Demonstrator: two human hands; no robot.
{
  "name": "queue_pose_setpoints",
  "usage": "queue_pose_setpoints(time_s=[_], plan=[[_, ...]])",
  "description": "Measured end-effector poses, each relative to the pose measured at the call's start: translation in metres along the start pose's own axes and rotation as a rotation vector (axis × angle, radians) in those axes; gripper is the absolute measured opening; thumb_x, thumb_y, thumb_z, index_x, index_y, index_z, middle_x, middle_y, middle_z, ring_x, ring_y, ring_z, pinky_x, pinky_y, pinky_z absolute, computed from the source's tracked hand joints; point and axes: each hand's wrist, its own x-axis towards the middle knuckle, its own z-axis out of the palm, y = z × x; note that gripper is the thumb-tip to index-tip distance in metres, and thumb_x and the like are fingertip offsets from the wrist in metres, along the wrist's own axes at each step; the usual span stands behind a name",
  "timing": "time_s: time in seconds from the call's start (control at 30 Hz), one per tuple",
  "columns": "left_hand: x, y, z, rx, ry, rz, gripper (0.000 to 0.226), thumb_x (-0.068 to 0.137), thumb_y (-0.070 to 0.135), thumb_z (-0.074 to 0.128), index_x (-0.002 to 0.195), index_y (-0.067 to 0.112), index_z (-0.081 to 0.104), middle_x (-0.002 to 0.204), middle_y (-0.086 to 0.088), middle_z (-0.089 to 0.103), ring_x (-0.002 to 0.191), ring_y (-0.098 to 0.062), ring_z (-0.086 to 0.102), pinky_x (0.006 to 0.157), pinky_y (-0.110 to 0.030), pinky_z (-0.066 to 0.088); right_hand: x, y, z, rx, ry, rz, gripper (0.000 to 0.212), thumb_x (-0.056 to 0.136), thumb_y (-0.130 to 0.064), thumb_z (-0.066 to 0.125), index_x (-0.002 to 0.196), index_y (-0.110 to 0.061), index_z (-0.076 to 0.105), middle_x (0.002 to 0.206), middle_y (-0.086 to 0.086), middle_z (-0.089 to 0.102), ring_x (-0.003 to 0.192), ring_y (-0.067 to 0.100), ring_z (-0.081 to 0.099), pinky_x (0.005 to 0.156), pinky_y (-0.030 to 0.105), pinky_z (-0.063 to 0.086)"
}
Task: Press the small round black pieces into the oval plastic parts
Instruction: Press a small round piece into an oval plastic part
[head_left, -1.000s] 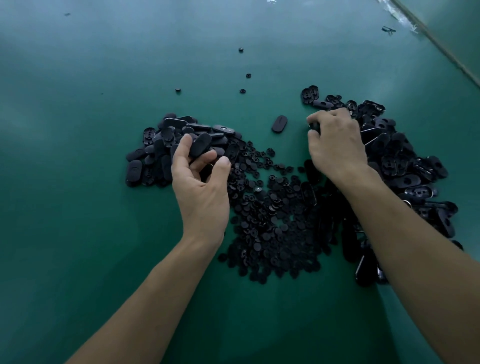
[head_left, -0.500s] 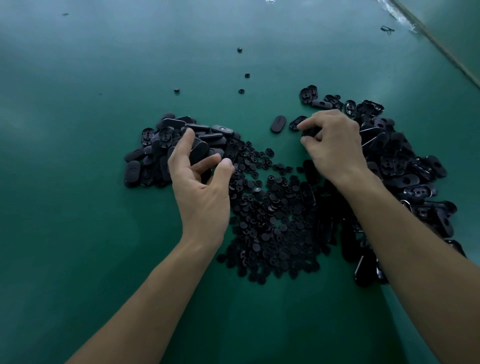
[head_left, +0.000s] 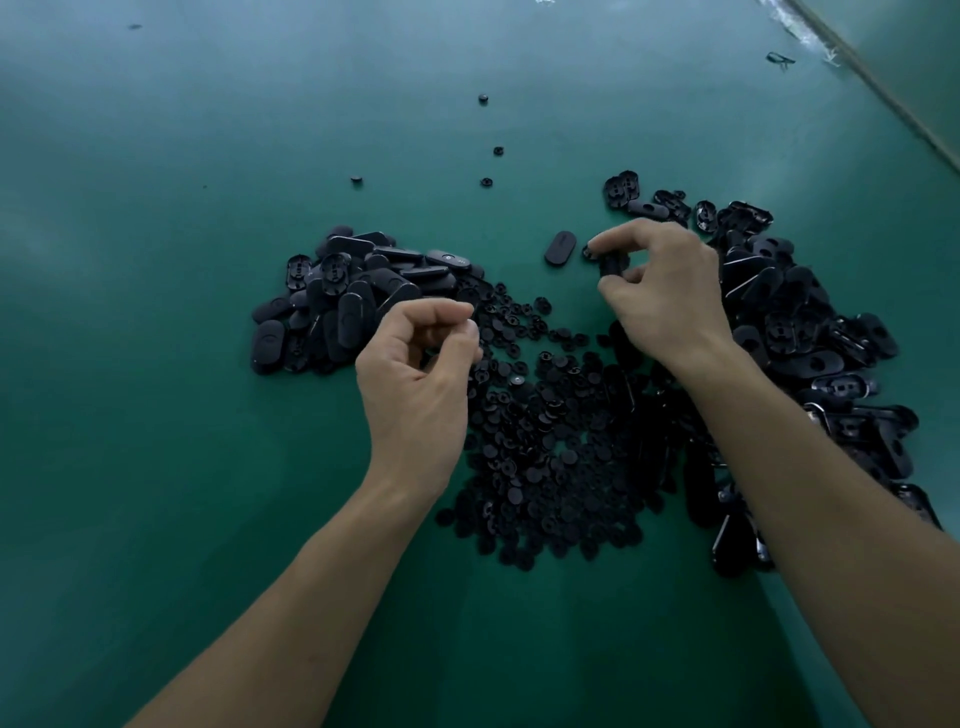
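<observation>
"Step in hand?"

"Pick-up: right hand (head_left: 670, 296) pinched an oval part (head_left: 612, 266) just beyond the round-piece heap (head_left: 545, 441); left hand (head_left: 415, 374) curled over the heap's left edge, contents undeterminable. Next, likely: take one piece from the heap, align, press."

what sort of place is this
Likely a factory assembly bench: a green work mat, a heap of small round black pieces, and piles of identical oval plastic parts either side.

Two hands (head_left: 415, 379) (head_left: 667, 296), two heaps of ovals (head_left: 332, 306) (head_left: 810, 332), one heap of rounds (head_left: 545, 457), four stray rounds (head_left: 486, 182), one lone oval (head_left: 560, 248).
</observation>
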Motion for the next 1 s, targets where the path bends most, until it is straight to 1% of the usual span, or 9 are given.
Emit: queue_pose_setpoints(time_s=[0.07,0.1,0.17,0.23,0.3,0.4,0.6,0.77,1.0], plan=[[-0.001,0.001,0.000,-0.008,-0.026,0.012,0.014,0.094,0.003,0.065,0.096,0.017,0.068,0.084,0.011,0.069,0.076,-0.009,0.066,0.077,-0.030,0.058,-0.005,-0.005,-0.002,0.150,-0.012,0.033,0.034,0.085,-0.001,0.068,0.108,-0.026,0.070,0.101,-0.010,0.068,0.079,0.002,0.065,0.075,0.009,0.050],[-0.001,0.002,0.001,-0.013,-0.035,0.016,0.013,0.093,0.005,0.066,0.098,0.017,0.068,0.086,0.009,0.070,0.077,-0.010,0.067,0.077,-0.031,0.058,-0.007,-0.009,-0.004,0.259,-0.047,0.056,0.034,0.085,-0.001,0.070,0.107,-0.027,0.069,0.098,-0.011,0.069,0.081,0.003,0.066,0.076,0.013,0.052],[-0.002,0.003,0.002,-0.030,-0.042,0.015,0.015,0.092,0.010,0.069,0.104,0.019,0.069,0.090,0.004,0.072,0.079,-0.014,0.070,0.076,-0.031,0.059,-0.013,-0.018,-0.008,0.503,-0.177,0.098,0.034,0.085,0.001,0.072,0.108,-0.024,0.067,0.098,-0.003,0.072,0.082,0.006,0.068,0.071,0.017,0.051],[-0.003,0.004,0.003,-0.040,-0.048,0.002,0.020,0.092,0.014,0.071,0.110,0.022,0.069,0.091,0.000,0.074,0.082,-0.021,0.073,0.077,-0.034,0.061,-0.018,-0.026,-0.011,0.656,-0.339,0.080,0.035,0.086,0.004,0.070,0.111,-0.020,0.065,0.096,0.002,0.075,0.076,0.003,0.068,0.065,0.012,0.048],[-0.004,0.005,0.004,-0.043,-0.055,-0.009,0.021,0.092,0.016,0.073,0.112,0.023,0.070,0.089,0.000,0.075,0.082,-0.023,0.074,0.077,-0.035,0.062,-0.023,-0.032,-0.013,0.675,-0.474,0.005,0.033,0.088,0.005,0.070,0.109,-0.020,0.066,0.092,0.001,0.076,0.075,0.002,0.069,0.065,0.011,0.049],[-0.003,0.005,0.003,-0.022,-0.062,-0.008,0.017,0.092,0.013,0.074,0.108,0.018,0.072,0.086,0.000,0.076,0.075,-0.016,0.074,0.072,-0.027,0.060,-0.027,-0.036,-0.013,0.654,-0.587,-0.077,0.028,0.087,0.003,0.072,0.104,-0.020,0.067,0.088,-0.002,0.075,0.081,0.009,0.070,0.078,0.020,0.055],[-0.004,0.007,0.003,-0.036,-0.071,-0.005,0.009,0.091,0.008,0.072,0.094,0.016,0.069,0.083,-0.001,0.075,0.074,-0.016,0.073,0.069,-0.023,0.057,-0.028,-0.032,-0.006,0.569,-0.469,-0.086,0.023,0.083,-0.008,0.079,0.101,-0.017,0.068,0.092,0.004,0.074,0.084,0.019,0.071,0.086,0.034,0.060],[-0.004,0.006,0.002,-0.055,-0.049,-0.012,0.011,0.092,0.009,0.069,0.096,0.018,0.064,0.083,-0.005,0.074,0.074,-0.021,0.074,0.069,-0.027,0.058,-0.031,-0.029,0.000,0.494,-0.482,-0.113,0.001,0.091,-0.017,0.073,0.091,-0.015,0.073,0.083,0.006,0.075,0.074,0.013,0.068,0.072,0.025,0.057],[-0.004,0.005,0.003,-0.107,-0.053,-0.035,0.006,0.095,0.008,0.067,0.097,0.014,0.066,0.080,-0.004,0.075,0.075,-0.020,0.075,0.067,-0.025,0.058,-0.029,-0.027,0.004,0.520,-0.319,-0.093,0.010,0.094,-0.012,0.068,0.098,-0.016,0.075,0.077,-0.005,0.074,0.069,0.005,0.068,0.065,0.013,0.049]])
